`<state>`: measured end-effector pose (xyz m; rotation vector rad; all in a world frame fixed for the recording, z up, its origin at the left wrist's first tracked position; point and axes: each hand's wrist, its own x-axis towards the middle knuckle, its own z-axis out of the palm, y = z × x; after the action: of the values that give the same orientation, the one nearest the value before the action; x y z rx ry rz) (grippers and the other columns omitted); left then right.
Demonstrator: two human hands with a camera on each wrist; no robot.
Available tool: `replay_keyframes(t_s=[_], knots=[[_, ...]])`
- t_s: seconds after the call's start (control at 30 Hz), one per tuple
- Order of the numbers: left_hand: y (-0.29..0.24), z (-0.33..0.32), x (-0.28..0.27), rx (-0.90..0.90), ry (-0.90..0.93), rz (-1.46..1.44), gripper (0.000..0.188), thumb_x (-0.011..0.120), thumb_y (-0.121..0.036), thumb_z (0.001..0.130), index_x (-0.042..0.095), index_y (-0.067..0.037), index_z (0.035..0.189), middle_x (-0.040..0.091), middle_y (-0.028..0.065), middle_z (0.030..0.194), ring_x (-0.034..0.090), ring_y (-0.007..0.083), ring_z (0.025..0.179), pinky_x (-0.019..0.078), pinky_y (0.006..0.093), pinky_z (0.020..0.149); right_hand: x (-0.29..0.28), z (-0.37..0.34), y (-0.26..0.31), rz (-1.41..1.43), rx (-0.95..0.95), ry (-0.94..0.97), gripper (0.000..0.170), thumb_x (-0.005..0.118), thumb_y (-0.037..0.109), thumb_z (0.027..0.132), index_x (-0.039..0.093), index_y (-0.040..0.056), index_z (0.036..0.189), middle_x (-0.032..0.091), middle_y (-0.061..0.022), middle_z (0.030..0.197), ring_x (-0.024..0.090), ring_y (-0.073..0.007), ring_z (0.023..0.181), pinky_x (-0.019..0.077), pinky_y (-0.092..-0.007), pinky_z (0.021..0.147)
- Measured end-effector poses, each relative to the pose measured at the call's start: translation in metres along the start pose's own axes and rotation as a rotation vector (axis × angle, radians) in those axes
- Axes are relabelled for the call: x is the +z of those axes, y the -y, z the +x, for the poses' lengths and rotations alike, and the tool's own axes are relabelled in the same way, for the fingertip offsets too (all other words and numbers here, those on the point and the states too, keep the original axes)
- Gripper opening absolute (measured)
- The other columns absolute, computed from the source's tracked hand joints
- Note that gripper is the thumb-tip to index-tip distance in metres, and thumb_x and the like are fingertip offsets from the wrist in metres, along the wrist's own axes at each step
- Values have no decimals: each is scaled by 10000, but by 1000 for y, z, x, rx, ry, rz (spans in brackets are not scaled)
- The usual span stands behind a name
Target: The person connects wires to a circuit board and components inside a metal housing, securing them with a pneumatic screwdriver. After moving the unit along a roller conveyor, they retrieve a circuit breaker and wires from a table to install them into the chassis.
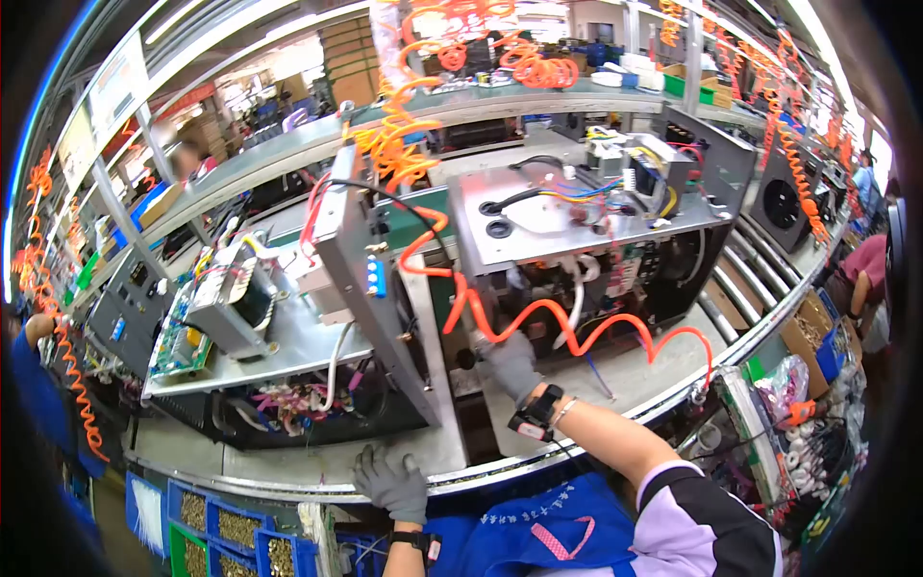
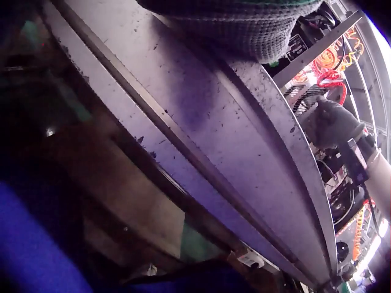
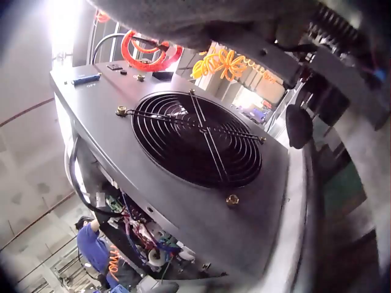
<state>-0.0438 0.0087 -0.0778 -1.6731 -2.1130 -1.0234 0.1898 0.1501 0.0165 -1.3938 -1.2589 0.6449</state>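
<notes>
My left hand point(image 1: 392, 486), in a grey glove, is at the bench's front edge with its fingers spread and nothing seen in them; its knitted glove point(image 2: 238, 27) fills the top of the left wrist view. My right hand point(image 1: 510, 365), gloved too, reaches into the gap between two open metal chassis. Its fingertips are hidden, so any hold is unclear. The left chassis point(image 1: 365, 279) carries boards and a boxy part; wires run over the right chassis point(image 1: 500, 226). In the right wrist view a fan grille point(image 3: 198, 139) sits on a grey panel point(image 3: 98, 113).
An orange coiled hose point(image 1: 548, 306) crosses in front of the right chassis, above the right forearm. Blue bins point(image 1: 303, 558) of small parts stand at the lower left. Rollers point(image 1: 745, 279) lie to the right. A shelf point(image 1: 279, 159) runs behind. Other people are at both sides.
</notes>
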Motion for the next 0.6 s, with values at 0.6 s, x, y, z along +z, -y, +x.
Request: replay_keyframes(t_s=[0.6], knots=[[7, -7, 8, 92, -46, 20, 467, 606, -410, 834, 575, -85, 1166, 580, 128, 1237, 499, 360, 1184, 307, 519, 1060, -296, 42, 131, -83, -861, -543, 358, 685, 71, 852, 583, 10, 1190, 649, -111, 1033, 658, -166, 861, 554, -299, 763]])
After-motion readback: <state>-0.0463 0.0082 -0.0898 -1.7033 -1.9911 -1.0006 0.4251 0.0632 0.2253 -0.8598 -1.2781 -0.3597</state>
